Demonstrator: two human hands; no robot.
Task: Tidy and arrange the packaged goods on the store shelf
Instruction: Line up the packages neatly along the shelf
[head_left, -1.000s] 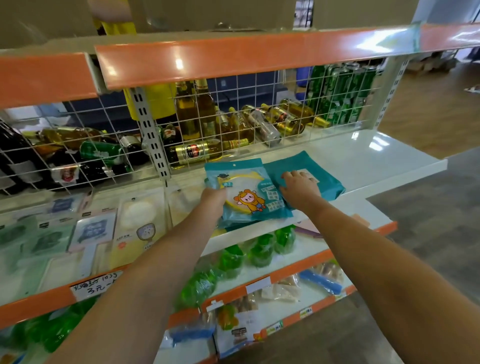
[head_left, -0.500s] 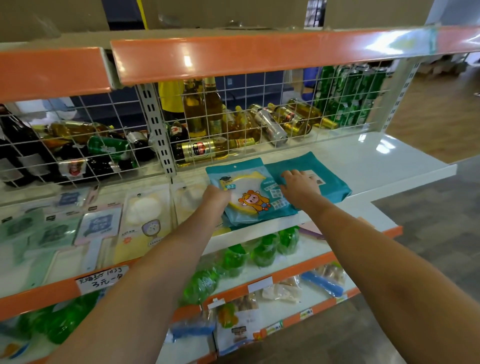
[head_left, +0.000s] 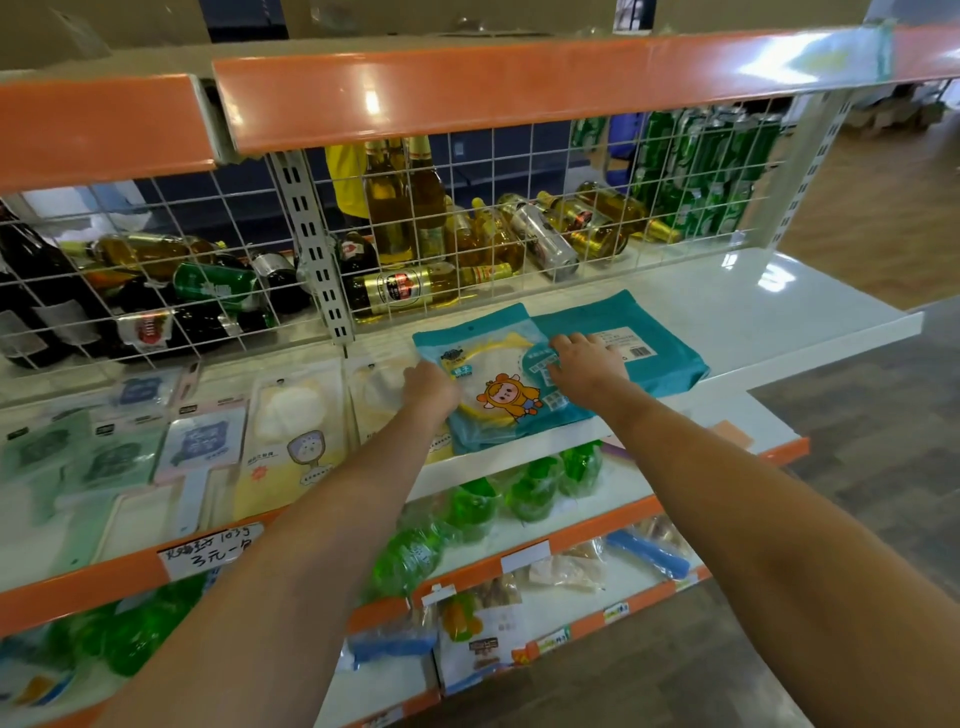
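A teal packet with a yellow cartoon figure (head_left: 498, 400) lies flat on the white shelf (head_left: 779, 312), on top of a small stack. My left hand (head_left: 428, 387) grips its left edge, fingers curled at the rim. My right hand (head_left: 584, 366) rests on its right side with fingers spread, and overlaps a second teal packet (head_left: 649, 343) that lies back side up, barcode showing, just to the right.
Pale flat packets (head_left: 291, 426) lie in rows to the left on the same shelf. A wire grid (head_left: 467, 234) backs the shelf, with bottles and cans behind it. Green bagged items (head_left: 530, 483) and snacks fill the lower shelves. An orange shelf edge (head_left: 519, 83) runs overhead.
Both hands stay on the teal packets almost unmoved. The view has shifted slightly, and the cartoon packet sits a touch straighter against the one to its right.
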